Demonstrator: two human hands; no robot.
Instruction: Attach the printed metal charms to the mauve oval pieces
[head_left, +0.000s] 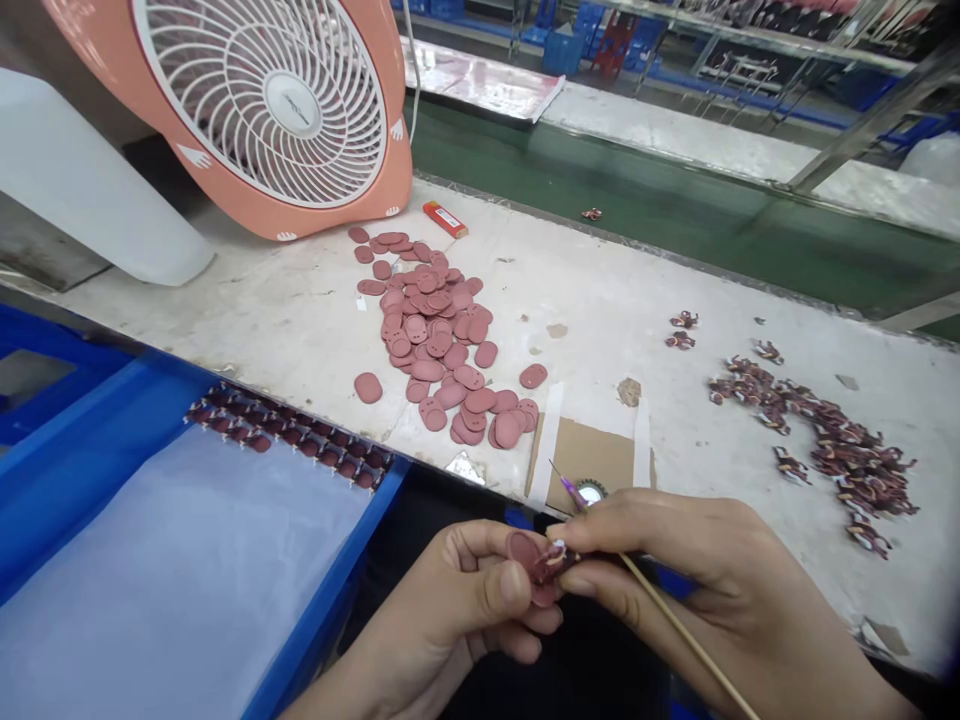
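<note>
**Left hand (465, 600) pinches a matte reddish-brown oval disc (523, 548); right hand (697, 590) grips a thin wooden stick (675, 630)**

Fingers and thumb of the left hand close on the disc, held just off the bench's front edge. A small dark brown shaped piece (553, 568) sits against the disc; the fingers hide how the two meet. The curled right hand holds the stick, its purple-tipped end (570, 490) angled up and away from the disc. Ahead, a loose heap of matching oval discs (435, 340) lies on the scuffed white workbench (300, 330). To the right lies a scattered drift of dark brown pieces (825, 450). A neat row of small disc assemblies (285, 430) runs beside a blue plastic crate (322, 620).
</note>
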